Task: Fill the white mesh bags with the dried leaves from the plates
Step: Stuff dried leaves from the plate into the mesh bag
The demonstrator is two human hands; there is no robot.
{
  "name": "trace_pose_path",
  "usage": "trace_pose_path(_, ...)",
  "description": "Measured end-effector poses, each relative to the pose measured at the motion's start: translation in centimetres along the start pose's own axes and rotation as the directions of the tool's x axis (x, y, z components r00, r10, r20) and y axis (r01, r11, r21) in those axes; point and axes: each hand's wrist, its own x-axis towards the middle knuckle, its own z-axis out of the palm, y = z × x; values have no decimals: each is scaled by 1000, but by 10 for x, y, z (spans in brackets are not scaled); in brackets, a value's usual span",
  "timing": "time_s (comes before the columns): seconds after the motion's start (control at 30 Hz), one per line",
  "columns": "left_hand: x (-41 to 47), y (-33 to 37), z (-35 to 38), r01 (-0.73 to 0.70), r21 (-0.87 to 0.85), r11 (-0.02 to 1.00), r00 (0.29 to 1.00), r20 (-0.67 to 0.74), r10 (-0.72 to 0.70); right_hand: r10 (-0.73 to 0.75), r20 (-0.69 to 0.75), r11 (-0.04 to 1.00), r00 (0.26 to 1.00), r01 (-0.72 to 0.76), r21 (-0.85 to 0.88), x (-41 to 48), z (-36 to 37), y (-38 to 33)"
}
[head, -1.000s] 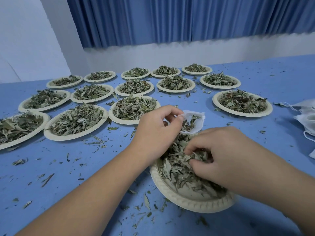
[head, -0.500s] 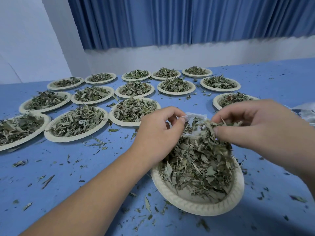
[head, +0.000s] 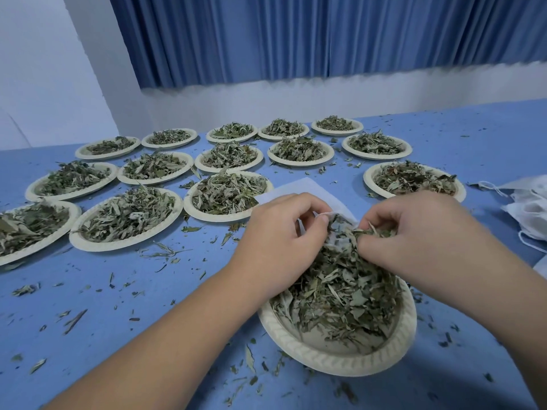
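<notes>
Blue cloth covers the counter [head: 133, 291], and it is littered with leaf crumbs and broken stems. Close to the person sits the near plate [head: 340, 362], a pale paper one with a ribbed rim, its far side tipped up a little and heaped with dried leaves [head: 340, 294]. Right above the far edge of that heap is the white mesh bag [head: 299, 189]. The left grip [head: 284, 232] is clenched on it, thumb and forefinger pinching the edge of its mouth, and the rest of the bag sticks out flat behind the knuckles. The right grip [head: 420, 241] meets it from the other side, fingers curled round a tuft of the dried leaves and pressed against the bag's opening. Some leaf shows inside the mesh there, though how full it is I cannot tell.

Beyond the hands, the other plates [head: 118, 247] stand in loose rows across the counter, each piled with the same greenish-grey leaves. At the right edge lies a heap of white bags [head: 529, 208] with thin strings trailing. A pleated blue curtain [head: 296, 39] hangs behind it all.
</notes>
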Motion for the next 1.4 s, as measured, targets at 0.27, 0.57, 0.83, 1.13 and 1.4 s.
trace_pose_path(0.27,-3,6,3,-117,89,989,993,29,115,-59,-63,994,996,53,-99,-2,5,-4)
trace_pose_path(0.57,2,6,6,141,-224,964,990,35,-136,-185,-5,977,983,183,-112,-6,9,-7)
trace_pose_path(0.83,3,6,5,166,-327,930,986,84,-146,-177,-158,984,971,172,-44,-6,10,-5)
trace_pose_path(1.13,4,6,4,218,-398,891,976,100,-194,-239,-123,952,963,207,-227,-4,11,2)
trace_pose_path(1.4,3,8,4,206,-413,887,978,127,-168,-197,-177,966,964,160,-203,-2,14,-3)
